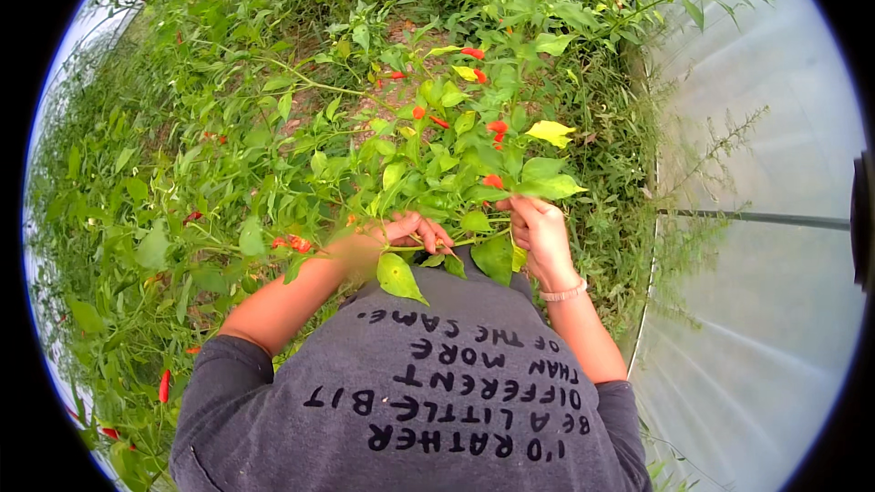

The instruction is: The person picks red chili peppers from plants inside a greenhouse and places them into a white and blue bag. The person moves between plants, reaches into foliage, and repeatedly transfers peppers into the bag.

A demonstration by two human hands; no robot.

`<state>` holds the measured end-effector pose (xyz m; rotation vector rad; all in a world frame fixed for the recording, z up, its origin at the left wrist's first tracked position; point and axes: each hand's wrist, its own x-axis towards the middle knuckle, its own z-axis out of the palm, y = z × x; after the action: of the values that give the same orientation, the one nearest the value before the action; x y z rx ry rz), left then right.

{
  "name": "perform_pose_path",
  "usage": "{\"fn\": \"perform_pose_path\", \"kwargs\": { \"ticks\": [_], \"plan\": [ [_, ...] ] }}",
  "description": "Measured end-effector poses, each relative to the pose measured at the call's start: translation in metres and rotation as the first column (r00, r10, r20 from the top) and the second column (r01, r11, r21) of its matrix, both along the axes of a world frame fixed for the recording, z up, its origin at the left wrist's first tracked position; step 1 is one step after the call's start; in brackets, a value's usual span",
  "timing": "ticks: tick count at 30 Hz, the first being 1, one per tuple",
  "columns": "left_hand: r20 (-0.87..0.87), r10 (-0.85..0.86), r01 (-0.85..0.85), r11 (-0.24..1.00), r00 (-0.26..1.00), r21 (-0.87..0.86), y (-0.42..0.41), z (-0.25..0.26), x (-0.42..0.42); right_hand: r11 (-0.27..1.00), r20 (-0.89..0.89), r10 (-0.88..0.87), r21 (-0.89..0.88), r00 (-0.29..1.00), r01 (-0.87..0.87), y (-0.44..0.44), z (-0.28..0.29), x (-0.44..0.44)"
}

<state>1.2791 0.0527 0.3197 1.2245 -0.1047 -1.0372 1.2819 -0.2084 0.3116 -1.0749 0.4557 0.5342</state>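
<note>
My left hand (413,227) is among the leaves of a chili pepper plant (437,171), fingers curled together in front of my shirt. A small orange-yellow piece, seemingly a pepper (439,242), shows at its fingertips. My right hand (540,229) wears a pale band on its wrist. Its thumb and forefinger pinch the plant at the base of a large green leaf (552,184); the exact spot is hidden. Just above those fingertips is a red pepper (493,181). A green branch (472,240) runs between both hands, and a yellow-green leaf (400,279) hangs from it over my shirt.
Several more red peppers (497,127) hang farther up the plant. A wrinkled red-orange pepper (299,243) is beside my left forearm, and a long red pepper (164,386) hangs at lower left. Dense foliage surrounds me. A translucent sheet wall (745,273) with a crossbar rises at right.
</note>
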Motion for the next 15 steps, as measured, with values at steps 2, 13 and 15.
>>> {"fn": "perform_pose_path", "kwargs": {
  "ticks": [2, 13, 15],
  "plan": [
    [0.005, -0.019, 0.019, 0.999, 1.000, 0.027, 0.002, -0.006, 0.001, 0.996, -0.038, -0.066, 0.064, 0.997, 0.068, 0.013, 0.007, 0.003],
    [0.135, -0.119, 0.121, 0.993, 0.984, -0.003, 0.003, -0.004, -0.001, 0.999, -0.106, -0.046, -0.030, 0.993, 0.043, -0.003, 0.016, 0.012],
    [0.130, -0.121, 0.123, 0.992, 0.984, -0.002, 0.002, -0.005, -0.003, 0.993, -0.033, -0.021, -0.118, 0.999, 0.017, -0.009, 0.026, 0.008]
  ]
}}
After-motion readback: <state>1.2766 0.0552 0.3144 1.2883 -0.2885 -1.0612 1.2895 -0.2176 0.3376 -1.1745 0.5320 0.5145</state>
